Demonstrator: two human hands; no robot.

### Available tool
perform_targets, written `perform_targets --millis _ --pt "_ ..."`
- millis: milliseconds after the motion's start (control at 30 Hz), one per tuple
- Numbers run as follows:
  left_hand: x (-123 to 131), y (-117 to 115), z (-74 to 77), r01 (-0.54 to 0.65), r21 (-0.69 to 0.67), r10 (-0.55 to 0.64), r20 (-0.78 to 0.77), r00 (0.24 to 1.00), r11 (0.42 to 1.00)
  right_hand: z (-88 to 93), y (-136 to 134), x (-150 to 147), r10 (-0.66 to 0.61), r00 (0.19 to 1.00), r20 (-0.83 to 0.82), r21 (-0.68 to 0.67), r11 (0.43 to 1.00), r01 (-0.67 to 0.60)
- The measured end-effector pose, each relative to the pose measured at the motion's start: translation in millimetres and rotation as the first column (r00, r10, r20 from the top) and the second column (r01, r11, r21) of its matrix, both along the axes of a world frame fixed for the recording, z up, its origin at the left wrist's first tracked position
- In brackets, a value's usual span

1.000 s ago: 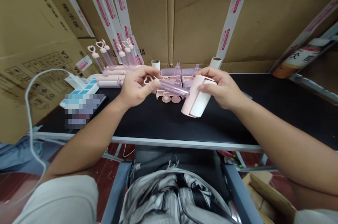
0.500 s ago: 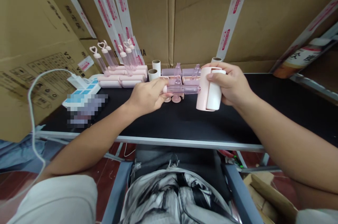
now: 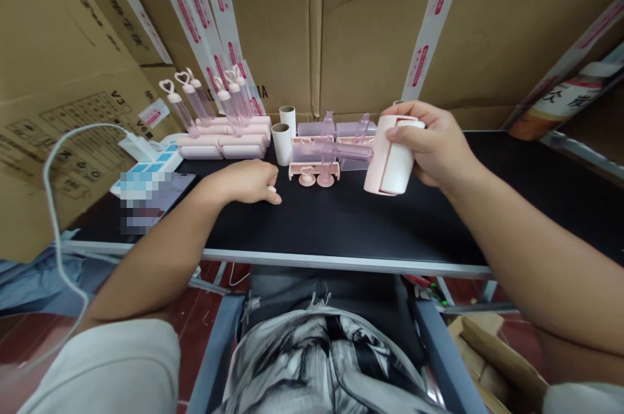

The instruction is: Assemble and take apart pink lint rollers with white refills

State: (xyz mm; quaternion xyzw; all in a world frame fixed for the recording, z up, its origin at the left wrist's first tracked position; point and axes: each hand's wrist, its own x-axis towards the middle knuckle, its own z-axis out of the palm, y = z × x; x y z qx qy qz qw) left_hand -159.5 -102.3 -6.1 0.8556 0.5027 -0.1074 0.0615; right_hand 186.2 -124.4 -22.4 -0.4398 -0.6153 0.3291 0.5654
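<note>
My right hand (image 3: 431,144) is closed round a lint roller (image 3: 378,157) with a pink cover and a white roll, held above the black table. Its clear pink handle (image 3: 348,152) points left. My left hand (image 3: 251,181) is closed low over the table, left of the roller. A small whitish bit shows at its fingertips, too small to name. Behind and between the hands lie clear and pink plastic parts (image 3: 306,153), and a pink part with a heart-shaped loop (image 3: 307,175). Two white cardboard tubes (image 3: 281,144) stand beside them.
Several pink lint rollers (image 3: 244,146) with upright handles stand at the back left. Nearby are a power strip (image 3: 168,153) with a white cable and a partly blurred phone (image 3: 178,190). Cardboard (image 3: 273,24) walls the back; a bottle (image 3: 556,105) leans at right.
My left hand has let go of the roller's handle and moved left and down to near the table. The right hand still holds the roller, almost in place.
</note>
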Motion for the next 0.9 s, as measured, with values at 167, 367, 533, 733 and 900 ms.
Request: perform_targets --millis 167,367,533,733,900 --pt "3 5 -1.4 -0.056 0.015 0.056 -0.053 0.997 0.998 -12.5 6 1 0.026 0.99 0.14 0.023 0.999 -0.029" --pt "-8 -4 14.9 -0.04 0.101 0.015 0.234 0.972 0.994 -14.6 -7 -13 0.073 0.978 0.196 0.058 0.995 -0.086" --pt "20 -30 17.0 0.062 0.412 -0.355 0.69 0.631 0.909 -18.2 -29 -36 0.196 0.933 0.301 0.096 0.968 -0.234" --pt "68 -45 -5.2 0.371 0.62 -0.715 0.515 0.472 0.692 -35.3 -36 -53 0.33 0.9 0.283 0.124 0.918 -0.376" --pt "71 -37 -13.6 0.435 0.662 -0.781 0.41 0.471 0.61 -41.0 -40 -60 0.318 0.886 0.337 0.174 0.904 -0.391"
